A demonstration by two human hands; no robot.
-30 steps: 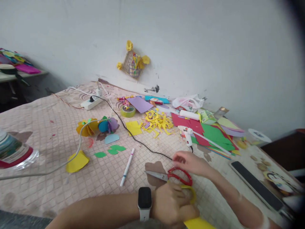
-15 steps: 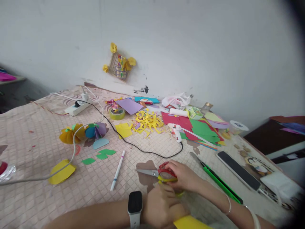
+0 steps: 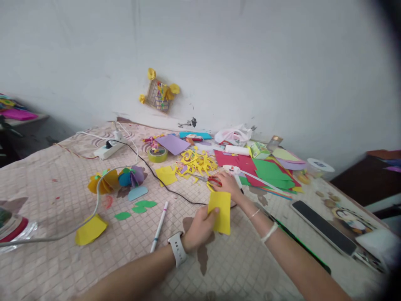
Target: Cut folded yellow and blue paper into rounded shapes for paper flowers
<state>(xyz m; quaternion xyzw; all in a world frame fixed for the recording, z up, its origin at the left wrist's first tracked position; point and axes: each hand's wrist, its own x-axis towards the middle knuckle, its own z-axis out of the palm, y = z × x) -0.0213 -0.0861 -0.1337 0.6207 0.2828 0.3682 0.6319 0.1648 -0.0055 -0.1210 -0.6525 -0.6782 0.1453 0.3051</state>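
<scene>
My left hand [image 3: 202, 225], with a white watch strap at its wrist, pinches a folded-looking yellow paper piece [image 3: 220, 212] upright, thumb on its near face. Farther forward, my right hand [image 3: 228, 186] is closed around the red and yellow handles of a pair of scissors [image 3: 210, 179]. The scissor blades point left, by the front edge of a pile of yellow paper scraps [image 3: 197, 161]. Part of the handles is hidden by my fingers. A white glue gun [image 3: 232, 168] lies just behind my right hand.
On the left are green paper leaves [image 3: 144, 205], paper flowers [image 3: 105, 182], a marker [image 3: 159, 225] and a cable across a yellow paper shape [image 3: 91, 230]. To the right lie a cutter knife [image 3: 300, 242], a phone-like black slab [image 3: 322, 228] and coloured sheets [image 3: 272, 173].
My right hand has moved forward with the scissors to the yellow scraps. My left hand has lifted the yellow paper up into view. The camera view has shifted slightly.
</scene>
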